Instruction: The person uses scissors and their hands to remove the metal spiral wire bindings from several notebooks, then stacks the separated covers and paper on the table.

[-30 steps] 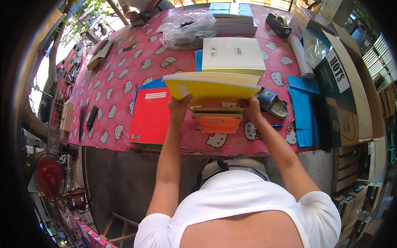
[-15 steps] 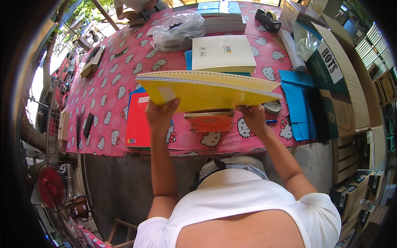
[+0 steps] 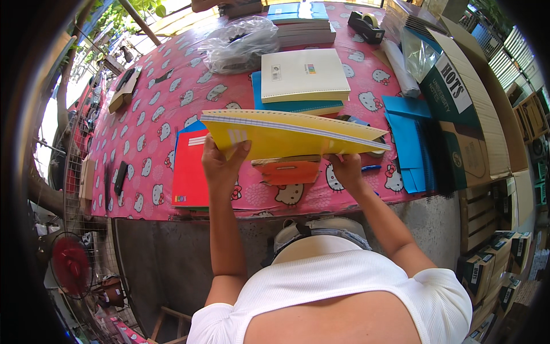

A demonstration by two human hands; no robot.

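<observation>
Both my hands hold a yellow notebook (image 3: pixel 286 137) with a row of punched holes along its far edge. It is raised over the near part of the table, its pages slightly parted toward the right. My left hand (image 3: pixel 222 163) grips its left end, thumb on the yellow cover. At the lower right edge my right hand (image 3: pixel 346 170) pinches it, fingertips partly hidden beneath. Left of my left hand lies a red notebook (image 3: pixel 191 172) on others. Between my forearms sits an orange block-like thing (image 3: pixel 291 171) with a worn brown top. Beyond is a stack topped by a cream notebook (image 3: pixel 306 74).
A pink patterned cloth (image 3: pixel 154 114) covers the table. Blue folders (image 3: pixel 408 132) and an open carton (image 3: pixel 458 97) stand right. Farther back are a plastic bag (image 3: pixel 243 46), a notebook pile (image 3: pixel 303 34) and a tape dispenser (image 3: pixel 366 27). A blue pen (image 3: pixel 371 168) lies near my right hand.
The yellow notebook has come down slightly toward me and tipped more upright, so less of its far side shows. Both hands keep their hold. The person across the table shows less.
</observation>
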